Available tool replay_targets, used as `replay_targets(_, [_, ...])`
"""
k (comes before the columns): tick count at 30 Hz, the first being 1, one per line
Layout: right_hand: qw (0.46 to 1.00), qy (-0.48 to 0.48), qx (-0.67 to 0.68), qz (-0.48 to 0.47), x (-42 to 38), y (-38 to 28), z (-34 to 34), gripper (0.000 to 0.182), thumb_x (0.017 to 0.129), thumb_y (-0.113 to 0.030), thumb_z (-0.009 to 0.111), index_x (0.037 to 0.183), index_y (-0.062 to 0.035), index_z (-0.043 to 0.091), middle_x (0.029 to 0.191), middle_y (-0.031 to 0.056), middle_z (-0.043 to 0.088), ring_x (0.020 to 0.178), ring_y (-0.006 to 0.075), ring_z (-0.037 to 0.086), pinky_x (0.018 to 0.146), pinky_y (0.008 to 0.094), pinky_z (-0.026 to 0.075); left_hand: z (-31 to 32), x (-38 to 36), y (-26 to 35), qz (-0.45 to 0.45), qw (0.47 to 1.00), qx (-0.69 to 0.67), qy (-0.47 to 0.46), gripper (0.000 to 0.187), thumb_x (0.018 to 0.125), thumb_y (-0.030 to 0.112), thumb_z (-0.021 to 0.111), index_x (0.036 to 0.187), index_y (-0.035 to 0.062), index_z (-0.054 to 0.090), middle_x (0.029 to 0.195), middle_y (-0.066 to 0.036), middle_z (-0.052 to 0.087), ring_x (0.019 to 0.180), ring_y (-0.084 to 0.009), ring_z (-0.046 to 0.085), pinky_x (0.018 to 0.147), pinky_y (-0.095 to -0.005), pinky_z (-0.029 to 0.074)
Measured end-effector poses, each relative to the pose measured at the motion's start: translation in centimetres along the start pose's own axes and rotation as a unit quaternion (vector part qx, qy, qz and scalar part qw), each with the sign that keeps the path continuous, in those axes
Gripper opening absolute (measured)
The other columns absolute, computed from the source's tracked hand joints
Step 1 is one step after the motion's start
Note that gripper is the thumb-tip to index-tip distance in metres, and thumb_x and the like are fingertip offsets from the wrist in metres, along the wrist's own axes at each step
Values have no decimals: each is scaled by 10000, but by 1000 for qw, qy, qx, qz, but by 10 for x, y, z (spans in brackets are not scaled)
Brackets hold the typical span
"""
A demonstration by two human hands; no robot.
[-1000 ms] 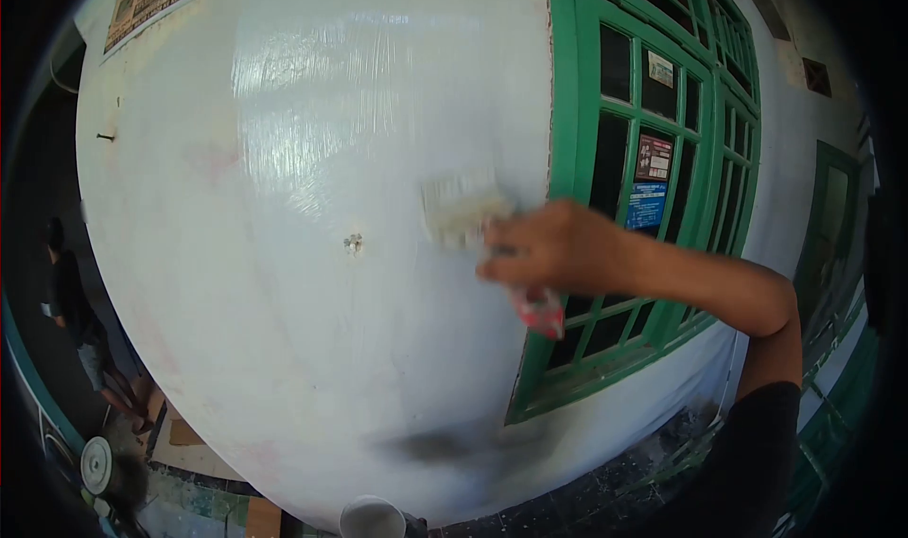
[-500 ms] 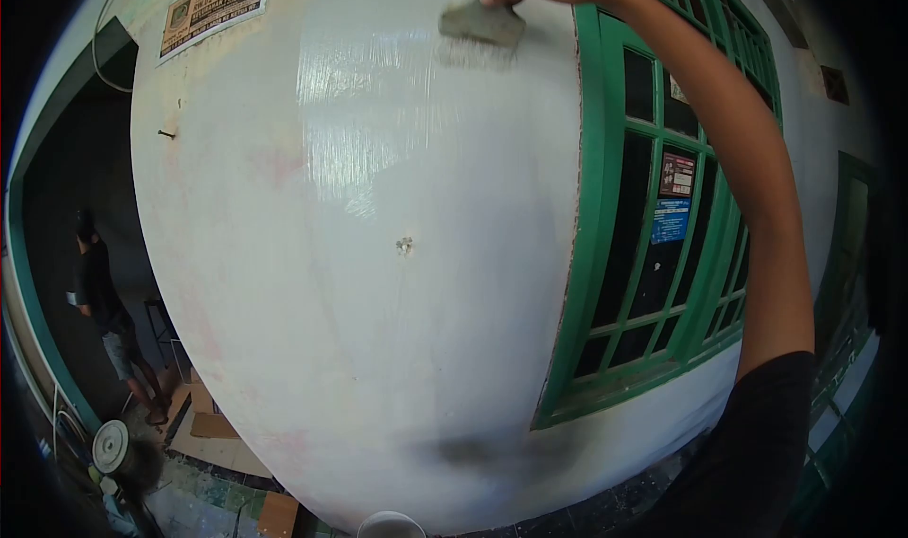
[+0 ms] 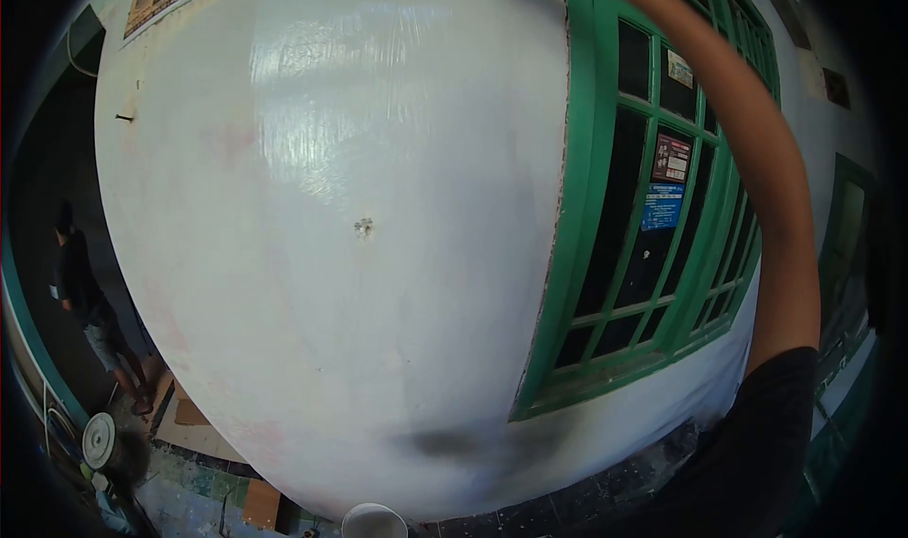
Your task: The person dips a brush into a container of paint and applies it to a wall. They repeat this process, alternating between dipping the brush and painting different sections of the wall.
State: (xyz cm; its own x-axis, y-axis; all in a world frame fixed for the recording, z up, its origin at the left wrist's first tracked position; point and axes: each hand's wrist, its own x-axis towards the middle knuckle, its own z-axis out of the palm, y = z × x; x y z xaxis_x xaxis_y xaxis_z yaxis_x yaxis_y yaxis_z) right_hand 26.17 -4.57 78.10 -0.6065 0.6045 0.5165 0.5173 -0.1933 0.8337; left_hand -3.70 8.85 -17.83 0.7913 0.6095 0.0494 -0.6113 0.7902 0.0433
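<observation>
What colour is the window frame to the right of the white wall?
Green; the window frame shows best in the head view.

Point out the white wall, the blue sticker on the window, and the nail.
White wall [image 3: 355, 287]: head view, bare surface near its middle.
Blue sticker [image 3: 662, 207]: head view, middle of its face.
Nail [image 3: 124, 118]: head view, its shaft.
</observation>
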Motion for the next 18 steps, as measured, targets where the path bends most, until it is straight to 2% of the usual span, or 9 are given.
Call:
replay_targets(1, [998,-17,31,52,-26,-21,10,163,745,-39,728,891,-17,659,843,114,671,784,249,649,767,329,515,-2,4,0,-14,1000,1,-17,762,903,685,368,1392,109,461,1193,-135,596,999,-331,594,845,-498,502])
replay_targets(2, [993,-51,-108,10,-68,-30,21,368,741,-45,767,1090,-103,663,1093,99,685,979,247,682,882,340,545,0,8,0,-28,999,1,-34,760,903,685,371,1390,109,463,1188,-134,597,993,-331,595,839,-497,503])
replay_targets(4, [995,-70,-9,76,-108,-89,22,404,677,-25,728,1067,-129,708,1126,146,676,924,344,690,803,356,570,2,12,-1,-45,998,3,-43,758,901,685,376,1389,111,464,1185,-134,599,990,-333,595,834,-498,504])
replay_targets(6, [986,-101,48,123,-149,-153,23,314,724,-9,663,1012,-121,714,1114,153,677,778,259,712,623,307,581,11,14,-4,-46,999,17,-12,760,896,687,381,1390,114,463,1190,-135,597,997,-338,593,834,-502,503])
replay_targets(10, [939,-212,220,160,-201,-263,14,329,735,-36,698,1050,-131,704,1148,174,669,841,273,714,695,344,591,41,23,-13,-47,998,36,35,764,888,691,392,1391,120,462,1198,-137,594,1010,-348,589,834,-510,501])
replay_targets(13, [863,-244,384,219,-201,-259,5,294,743,-4,697,1022,-95,706,1103,156,688,838,255,716,716,325,579,57,29,-21,-45,997,44,52,768,881,694,400,1392,125,462,1205,-139,592,1020,-355,585,834,-516,499])
replay_targets(15, [866,-121,415,249,-192,-217,9,246,750,6,709,987,-56,707,1009,133,708,852,196,710,748,288,563,66,31,-23,-47,995,53,64,770,876,696,405,1393,128,461,1209,-140,591,1026,-360,583,834,-520,498])
replay_targets(17, [824,-74,409,386,-158,-134,-2,170,770,-46,764,934,-52,717,929,55,719,891,137,672,822,300,545,74,37,-25,-50,994,63,71,772,872,698,410,1394,131,461,1213,-141,589,1033,-365,581,834,-525,497])
replay_targets(18, [867,-56,318,380,-141,-108,-6,192,776,-68,777,939,-39,678,978,43,701,910,164,680,839,331,558,77,38,-26,-49,994,65,74,773,870,699,413,1394,133,460,1215,-141,588,1036,-368,580,834,-527,497])
